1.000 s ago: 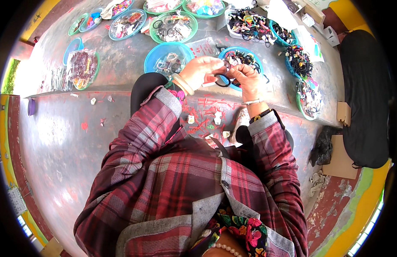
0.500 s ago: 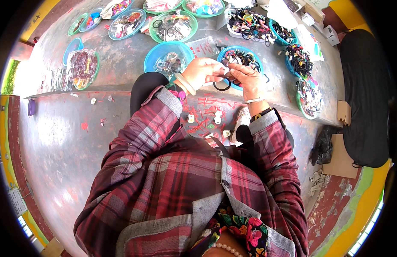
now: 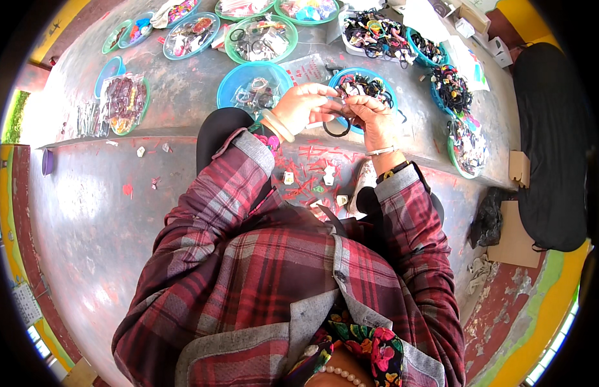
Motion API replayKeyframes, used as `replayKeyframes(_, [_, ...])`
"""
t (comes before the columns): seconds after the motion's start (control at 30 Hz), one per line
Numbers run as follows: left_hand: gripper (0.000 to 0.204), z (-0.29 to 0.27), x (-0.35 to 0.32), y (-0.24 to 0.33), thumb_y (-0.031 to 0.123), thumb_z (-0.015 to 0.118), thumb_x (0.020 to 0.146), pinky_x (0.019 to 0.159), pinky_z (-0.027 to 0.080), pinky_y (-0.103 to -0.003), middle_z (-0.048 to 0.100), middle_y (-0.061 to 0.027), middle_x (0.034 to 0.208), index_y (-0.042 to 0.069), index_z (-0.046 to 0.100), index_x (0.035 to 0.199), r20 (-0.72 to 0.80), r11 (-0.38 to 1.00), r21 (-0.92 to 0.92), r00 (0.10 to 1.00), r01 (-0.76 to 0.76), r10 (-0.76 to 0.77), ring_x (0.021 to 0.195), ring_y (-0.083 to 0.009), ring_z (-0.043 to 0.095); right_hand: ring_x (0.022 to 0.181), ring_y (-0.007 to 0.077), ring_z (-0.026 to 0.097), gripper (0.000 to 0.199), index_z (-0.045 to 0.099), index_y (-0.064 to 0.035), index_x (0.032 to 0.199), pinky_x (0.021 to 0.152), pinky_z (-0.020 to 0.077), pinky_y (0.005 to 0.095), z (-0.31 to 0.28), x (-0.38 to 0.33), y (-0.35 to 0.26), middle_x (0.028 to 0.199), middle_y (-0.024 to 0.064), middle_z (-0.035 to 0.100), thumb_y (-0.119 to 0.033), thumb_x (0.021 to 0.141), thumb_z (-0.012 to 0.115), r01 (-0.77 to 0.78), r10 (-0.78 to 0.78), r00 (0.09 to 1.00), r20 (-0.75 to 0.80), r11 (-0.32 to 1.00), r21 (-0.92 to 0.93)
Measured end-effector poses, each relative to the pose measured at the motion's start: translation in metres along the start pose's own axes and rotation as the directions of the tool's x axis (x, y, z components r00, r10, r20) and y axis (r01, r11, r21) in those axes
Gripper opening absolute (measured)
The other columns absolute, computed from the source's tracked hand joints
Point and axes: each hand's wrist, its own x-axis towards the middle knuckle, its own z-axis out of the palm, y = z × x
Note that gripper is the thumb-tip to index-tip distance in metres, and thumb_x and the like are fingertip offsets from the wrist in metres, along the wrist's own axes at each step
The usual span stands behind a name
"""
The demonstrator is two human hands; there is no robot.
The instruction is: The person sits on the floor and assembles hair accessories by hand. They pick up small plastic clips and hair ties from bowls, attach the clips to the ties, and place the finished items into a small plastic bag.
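A black elastic hair loop (image 3: 337,126) hangs between my two hands above the concrete ledge. My left hand (image 3: 303,108) pinches its upper left part, a pale bangle on that wrist. My right hand (image 3: 370,119) holds its upper right part, fingers curled, with bracelets on the wrist. Just behind the hands stands a blue bowl (image 3: 364,76) full of dark hair ties. A second blue bowl (image 3: 254,87) with bagged loops sits to its left.
Several green and blue bowls (image 3: 261,39) of hair accessories line the back. More bowls (image 3: 464,138) curve along the right. Red scraps and small white tags (image 3: 325,174) litter the ledge. A person in black (image 3: 551,142) sits at the right. A cardboard piece (image 3: 516,238) lies near them.
The black loop and both hands have drifted slightly down and left, away from the blue bowl. The loop now hangs more openly between the fingers.
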Motion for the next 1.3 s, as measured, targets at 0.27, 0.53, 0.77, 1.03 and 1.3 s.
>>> replayKeyframes(0.27, [0.032,-0.001,0.001,0.005,0.027,0.052,0.088,0.063,0.050,-0.022,0.062,-0.0162,0.097,-0.002,0.053,0.103,0.011,0.997,0.000,0.997,0.079,-0.079,0.080,-0.0211,0.064,0.070,0.0130,0.060,0.013,0.066,-0.0031,0.087,0.066,0.0472,0.0237,0.001,0.002,0.003,0.078,0.0059,0.065,0.000,0.081,0.055,0.047,-0.049,0.999,-0.022,0.995,-0.089])
replayKeyframes(0.53, [0.026,0.000,0.000,-0.004,0.025,0.059,0.085,0.046,0.039,-0.015,0.063,-0.0040,0.087,0.002,0.060,0.097,-0.095,0.974,0.223,0.995,0.038,-0.017,0.065,-0.0062,0.059,0.073,0.0108,0.059,0.017,0.062,-0.0042,0.100,0.064,0.0447,0.0214,0.001,0.002,0.004,0.083,0.0036,0.065,-0.007,0.084,0.056,0.101,-0.101,0.995,0.002,0.987,-0.125])
replayKeyframes(0.77, [0.021,0.003,0.001,-0.006,0.019,0.059,0.084,0.039,0.038,-0.018,0.062,-0.0031,0.069,-0.001,0.062,0.090,-0.158,0.937,0.331,0.972,-0.113,0.173,0.048,-0.0045,0.050,0.073,0.0079,0.058,0.017,0.062,-0.0078,0.100,0.065,0.0435,0.0211,0.007,0.000,-0.003,0.083,0.0008,0.064,-0.012,0.083,0.059,-0.068,0.067,0.997,-0.022,0.998,-0.020])
replayKeyframes(1.03, [0.024,0.005,0.000,-0.007,0.020,0.055,0.087,0.042,0.042,-0.019,0.063,-0.0057,0.078,-0.002,0.062,0.092,-0.037,0.779,0.607,0.974,-0.155,0.223,0.048,-0.0072,0.052,0.071,0.0088,0.057,0.009,0.067,-0.0053,0.084,0.069,0.0435,0.0234,0.003,0.005,0.012,0.079,0.0008,0.065,-0.010,0.077,0.067,-0.062,0.062,0.998,0.006,0.998,0.023])
replayKeyframes(1.3, [0.028,0.003,-0.004,-0.001,0.024,0.051,0.090,0.044,0.043,-0.019,0.064,-0.0093,0.081,-0.002,0.061,0.094,-0.023,0.865,0.465,0.974,-0.191,0.227,0.053,-0.0077,0.055,0.070,0.0093,0.056,0.011,0.067,-0.0038,0.087,0.068,0.0437,0.0237,0.009,0.000,-0.004,0.077,0.0028,0.065,-0.011,0.078,0.066,0.026,-0.027,1.000,-0.016,0.998,-0.050])
